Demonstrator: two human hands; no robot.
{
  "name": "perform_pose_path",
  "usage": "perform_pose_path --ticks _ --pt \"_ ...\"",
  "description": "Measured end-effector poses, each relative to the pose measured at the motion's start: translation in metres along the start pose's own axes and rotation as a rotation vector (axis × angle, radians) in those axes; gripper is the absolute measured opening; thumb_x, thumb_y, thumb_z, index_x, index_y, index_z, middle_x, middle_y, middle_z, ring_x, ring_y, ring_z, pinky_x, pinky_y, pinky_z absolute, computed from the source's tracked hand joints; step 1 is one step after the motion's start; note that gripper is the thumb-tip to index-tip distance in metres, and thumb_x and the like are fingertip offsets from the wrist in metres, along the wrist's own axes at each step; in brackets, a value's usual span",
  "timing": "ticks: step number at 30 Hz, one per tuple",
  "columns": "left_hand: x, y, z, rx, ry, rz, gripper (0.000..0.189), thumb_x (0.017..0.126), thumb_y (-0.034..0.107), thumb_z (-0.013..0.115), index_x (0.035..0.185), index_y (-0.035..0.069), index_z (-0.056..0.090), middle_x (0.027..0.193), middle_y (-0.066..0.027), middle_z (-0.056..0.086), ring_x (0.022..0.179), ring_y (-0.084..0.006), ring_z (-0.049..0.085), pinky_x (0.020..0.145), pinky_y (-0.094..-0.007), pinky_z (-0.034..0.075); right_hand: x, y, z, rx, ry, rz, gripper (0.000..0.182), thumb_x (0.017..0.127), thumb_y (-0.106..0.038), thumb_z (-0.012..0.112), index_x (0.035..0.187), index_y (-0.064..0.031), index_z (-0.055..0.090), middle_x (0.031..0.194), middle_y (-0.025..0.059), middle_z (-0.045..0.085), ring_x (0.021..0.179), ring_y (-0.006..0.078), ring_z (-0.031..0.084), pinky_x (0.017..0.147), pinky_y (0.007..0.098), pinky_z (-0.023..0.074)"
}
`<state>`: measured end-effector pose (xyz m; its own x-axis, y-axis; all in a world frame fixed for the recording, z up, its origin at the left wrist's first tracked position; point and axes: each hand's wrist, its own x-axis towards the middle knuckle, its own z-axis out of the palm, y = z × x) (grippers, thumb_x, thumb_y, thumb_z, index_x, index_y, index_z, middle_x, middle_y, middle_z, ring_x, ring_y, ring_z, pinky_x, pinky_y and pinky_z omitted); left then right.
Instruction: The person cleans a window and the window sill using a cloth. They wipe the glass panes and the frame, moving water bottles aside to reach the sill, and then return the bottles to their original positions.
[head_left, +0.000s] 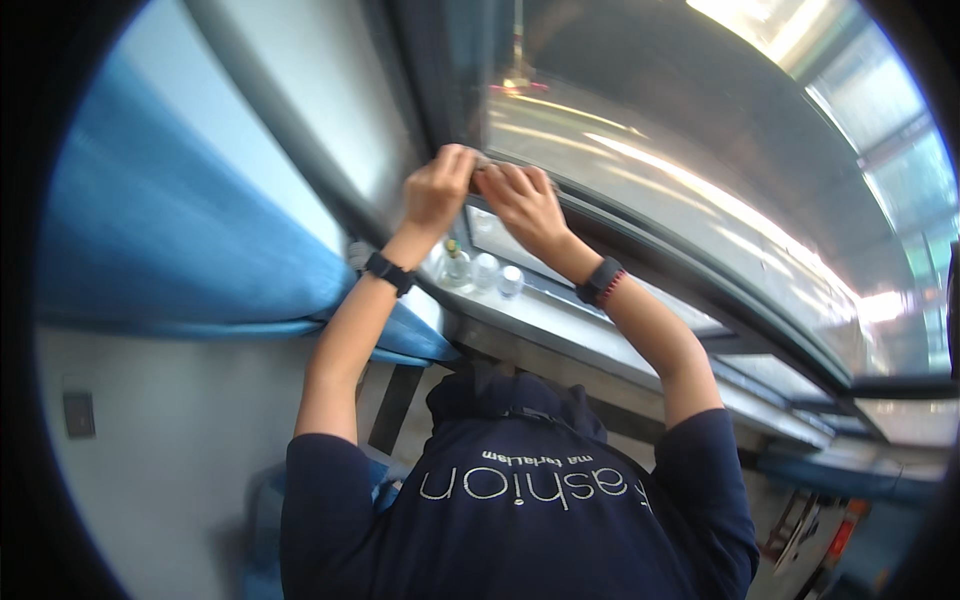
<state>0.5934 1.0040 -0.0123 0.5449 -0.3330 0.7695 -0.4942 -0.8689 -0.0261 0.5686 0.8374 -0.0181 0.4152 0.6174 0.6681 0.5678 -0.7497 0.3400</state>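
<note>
Both my arms reach up to the dark frame of a window (585, 210). My left hand (439, 184) has its fingers curled around a small greyish thing, perhaps a cloth, at the frame's corner. Close beside it, my right hand (521, 206) presses bent fingers on the same greyish thing (482, 162) against the frame's lower bar. Most of that thing is hidden under my fingers, so its kind cannot be told. Each wrist bears a dark band.
Clear bottles or jars (485, 271) stand on the white sill (555, 307) below my hands. A blue curtain (195, 225) hangs at the left, near a grey wall with a dark switch plate (79, 414). Blue furniture (862, 480) is at the lower right.
</note>
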Motion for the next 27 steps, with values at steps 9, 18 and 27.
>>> perform_pose_path --ticks 9,18,27 --pt "-0.012 0.012 0.016 -0.148 -0.006 -0.199 0.012 0.085 0.011 0.058 0.094 0.011 0.065 0.094 -0.0011 0.065 0.075 -0.0236 0.066 0.061 -0.0344 0.053 -0.008 -0.009 -0.007 -0.005 -0.017 0.193 0.033 0.074 -0.015 0.061 0.106 -0.0085 0.061 0.103 0.0011 0.055 0.097 0.0167 0.051 0.075 0.0308 0.0412" --pt "-0.014 0.047 0.02 -0.147 -0.011 -0.245 0.017 0.082 0.009 0.06 0.098 0.01 0.064 0.098 -0.0024 0.065 0.076 -0.0248 0.066 0.061 -0.0337 0.053 -0.032 -0.003 -0.029 0.2 -0.028 0.337 0.043 0.07 -0.006 0.061 0.113 -0.0101 0.062 0.113 0.0009 0.057 0.103 0.0196 0.053 0.082 0.0326 0.041" --pt "-0.023 0.091 0.042 -0.187 -0.005 0.013 0.027 0.072 0.002 0.062 0.099 0.003 0.06 0.097 -0.0072 0.063 0.067 -0.0194 0.066 0.056 -0.0273 0.053 -0.096 0.012 -0.03 0.154 0.028 0.391 0.049 0.06 0.002 0.06 0.107 -0.0119 0.067 0.109 0.0003 0.062 0.1 0.0197 0.055 0.082 0.0332 0.0418"
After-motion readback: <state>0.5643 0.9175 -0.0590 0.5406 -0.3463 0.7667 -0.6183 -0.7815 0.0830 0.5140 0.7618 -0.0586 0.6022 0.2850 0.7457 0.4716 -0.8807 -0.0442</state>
